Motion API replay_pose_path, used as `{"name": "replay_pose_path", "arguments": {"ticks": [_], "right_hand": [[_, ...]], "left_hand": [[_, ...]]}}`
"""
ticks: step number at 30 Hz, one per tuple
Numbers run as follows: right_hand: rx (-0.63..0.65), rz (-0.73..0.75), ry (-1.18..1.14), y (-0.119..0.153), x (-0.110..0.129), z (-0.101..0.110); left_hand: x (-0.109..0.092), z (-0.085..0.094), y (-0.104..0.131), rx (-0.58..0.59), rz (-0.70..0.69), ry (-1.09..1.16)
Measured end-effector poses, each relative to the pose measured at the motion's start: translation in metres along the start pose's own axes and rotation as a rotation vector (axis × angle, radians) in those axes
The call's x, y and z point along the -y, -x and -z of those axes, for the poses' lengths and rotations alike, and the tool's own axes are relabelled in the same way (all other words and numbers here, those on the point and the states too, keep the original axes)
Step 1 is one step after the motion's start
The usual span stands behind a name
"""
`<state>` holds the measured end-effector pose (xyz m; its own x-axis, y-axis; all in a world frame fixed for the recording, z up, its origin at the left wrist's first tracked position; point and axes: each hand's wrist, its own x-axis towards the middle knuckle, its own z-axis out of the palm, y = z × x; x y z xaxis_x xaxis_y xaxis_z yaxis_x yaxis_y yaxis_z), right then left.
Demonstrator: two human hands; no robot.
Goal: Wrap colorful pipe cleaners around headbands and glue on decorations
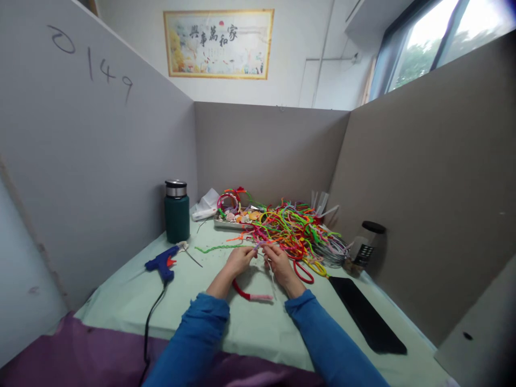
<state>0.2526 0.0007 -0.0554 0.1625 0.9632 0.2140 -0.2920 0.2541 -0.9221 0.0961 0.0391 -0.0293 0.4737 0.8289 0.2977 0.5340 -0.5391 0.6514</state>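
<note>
My left hand (241,260) and my right hand (279,263) meet over the middle of the table, fingertips nearly together. Both pinch a pale purple pipe cleaner (258,246), partly hidden by the fingers. From under my right hand a thin whitish strand (272,277) hangs down; whether it joins the purple piece I cannot tell. Below my hands lies a curved, red-wrapped piece (241,291) with a pink end (261,298), its upper part hidden behind my left wrist. A green twisted pipe cleaner (217,248) stretches out to the left of my left hand.
Behind my hands are a heap of colourful pipe cleaners (298,226) and a metal tray (231,224) of shells. Scissors (303,273) lie to the right, near a black flat object (366,314) and a jar (363,250). A glue gun (163,264) and green bottle (177,215) are left.
</note>
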Motion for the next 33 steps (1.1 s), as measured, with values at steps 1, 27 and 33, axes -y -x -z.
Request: {"name": "replay_pose_path", "arguments": {"ticks": [1,27,33], "right_hand": [[0.018,0.012,0.023,0.001,0.000,-0.001],[-0.024,0.069,0.165,0.000,-0.003,0.001],[0.084,0.072,0.219,0.010,0.007,-0.006]], "left_hand": [[0.000,0.000,0.001,0.014,-0.012,-0.008],[-0.004,-0.004,-0.001,0.005,-0.100,0.409],[0.001,-0.006,-0.003,-0.088,-0.001,0.492]]}}
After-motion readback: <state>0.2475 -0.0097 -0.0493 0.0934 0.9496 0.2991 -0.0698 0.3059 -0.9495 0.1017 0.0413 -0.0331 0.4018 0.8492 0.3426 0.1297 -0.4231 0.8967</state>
